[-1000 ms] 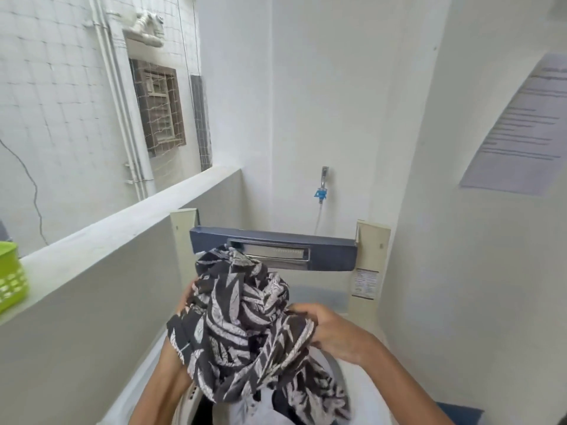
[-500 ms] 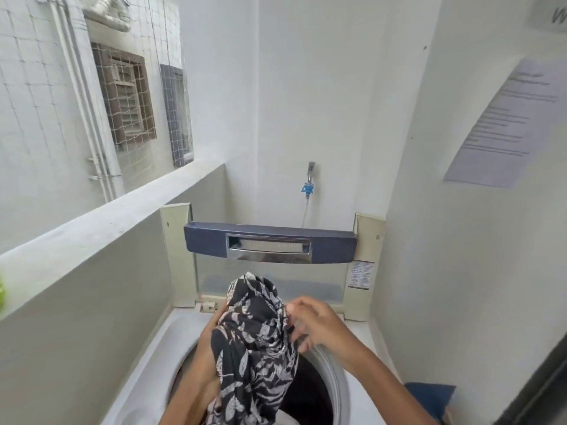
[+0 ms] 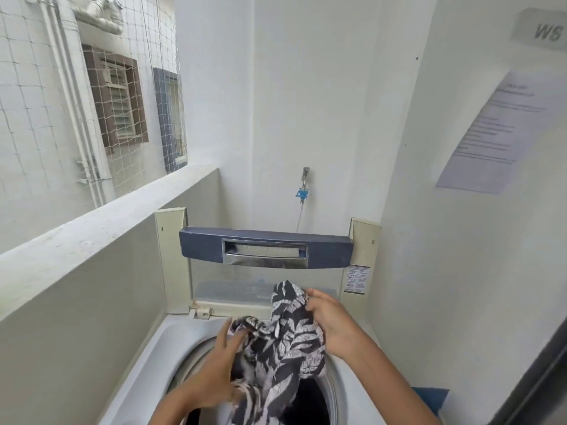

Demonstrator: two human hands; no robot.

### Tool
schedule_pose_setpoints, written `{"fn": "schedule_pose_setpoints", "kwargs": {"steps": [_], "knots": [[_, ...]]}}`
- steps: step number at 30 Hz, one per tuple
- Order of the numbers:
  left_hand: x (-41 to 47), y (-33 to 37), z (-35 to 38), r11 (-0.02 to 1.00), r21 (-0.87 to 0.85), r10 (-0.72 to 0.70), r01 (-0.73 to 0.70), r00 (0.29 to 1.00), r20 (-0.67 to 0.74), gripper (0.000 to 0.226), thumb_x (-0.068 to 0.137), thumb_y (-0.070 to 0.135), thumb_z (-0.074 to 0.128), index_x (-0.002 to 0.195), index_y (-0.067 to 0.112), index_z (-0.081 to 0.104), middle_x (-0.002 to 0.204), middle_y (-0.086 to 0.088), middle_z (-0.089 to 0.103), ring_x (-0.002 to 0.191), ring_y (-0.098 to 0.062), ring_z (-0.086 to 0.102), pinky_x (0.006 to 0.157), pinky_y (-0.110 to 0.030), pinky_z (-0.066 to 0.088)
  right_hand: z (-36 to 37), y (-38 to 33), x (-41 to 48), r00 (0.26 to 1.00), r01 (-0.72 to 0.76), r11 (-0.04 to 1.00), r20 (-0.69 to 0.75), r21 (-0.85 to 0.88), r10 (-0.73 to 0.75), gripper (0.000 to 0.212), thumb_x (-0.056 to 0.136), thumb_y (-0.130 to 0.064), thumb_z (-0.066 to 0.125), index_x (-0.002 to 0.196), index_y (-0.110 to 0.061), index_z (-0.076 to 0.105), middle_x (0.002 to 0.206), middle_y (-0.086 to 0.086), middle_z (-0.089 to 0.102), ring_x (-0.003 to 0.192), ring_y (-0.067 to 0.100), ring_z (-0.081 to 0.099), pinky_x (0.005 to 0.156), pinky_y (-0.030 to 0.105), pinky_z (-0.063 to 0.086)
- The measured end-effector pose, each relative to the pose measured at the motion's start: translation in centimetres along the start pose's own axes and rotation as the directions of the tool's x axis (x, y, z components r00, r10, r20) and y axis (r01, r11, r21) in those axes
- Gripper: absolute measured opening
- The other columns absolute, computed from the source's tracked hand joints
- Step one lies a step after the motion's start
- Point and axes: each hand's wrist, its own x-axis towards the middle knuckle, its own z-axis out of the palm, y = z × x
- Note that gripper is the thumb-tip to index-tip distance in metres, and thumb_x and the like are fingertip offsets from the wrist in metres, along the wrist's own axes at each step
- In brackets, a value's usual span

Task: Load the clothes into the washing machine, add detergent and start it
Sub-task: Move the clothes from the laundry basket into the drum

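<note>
A black garment with white leaf print (image 3: 285,348) hangs over the round drum opening of a top-loading washing machine (image 3: 153,360). My right hand (image 3: 329,322) grips the cloth's upper edge from the right. My left hand (image 3: 219,369) lies against the cloth's left side with its fingers spread, a fold resting over the fingertips. The machine's lid (image 3: 265,251), blue-edged with a chrome handle, stands raised at the back. The lower end of the garment drops into the dark drum.
A low concrete parapet (image 3: 92,240) runs along the left of the machine. White walls close in behind and on the right, where a printed notice (image 3: 497,133) is stuck. A water tap (image 3: 303,187) with hose sits above the lid. Something blue (image 3: 429,397) lies at the machine's right.
The garment has come down from in front of the lid to the drum opening. Both hands moved lower with it, and my left hand has spread out against the cloth.
</note>
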Motion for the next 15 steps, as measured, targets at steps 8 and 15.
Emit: {"fn": "schedule_pose_setpoints", "kwargs": {"steps": [8,15], "knots": [[0.4,4.7,-0.6,0.837,-0.538,-0.045,-0.104,0.966,-0.256,0.113,0.04,0.041,0.091,0.131,0.045,0.025,0.123,0.01,0.048,0.09,-0.017,0.071,0.079,-0.031,0.055,3.0,-4.3,-0.2,0.986,0.077,0.99,0.154,-0.114,-0.059,0.003,0.083,-0.008,0.054,0.083,-0.006,0.056,0.073,0.008,0.056,0.065,0.02,0.055,0.062,0.031,0.044],[1.0,5.9,-5.4,0.855,-0.497,-0.285,-0.148,0.667,-0.688,0.015,0.09,0.006,0.053,0.105,0.003,0.056,0.066,-0.008,0.054,0.04,-0.012,0.044,0.04,-0.022,0.039,1.7,-9.4,-2.1,0.952,0.303,0.779,0.202,-0.549,-0.228,0.012,0.075,-0.01,0.072,0.085,-0.014,0.066,0.089,0.009,0.066,0.081,0.021,0.063,0.081,0.035,0.05]]}}
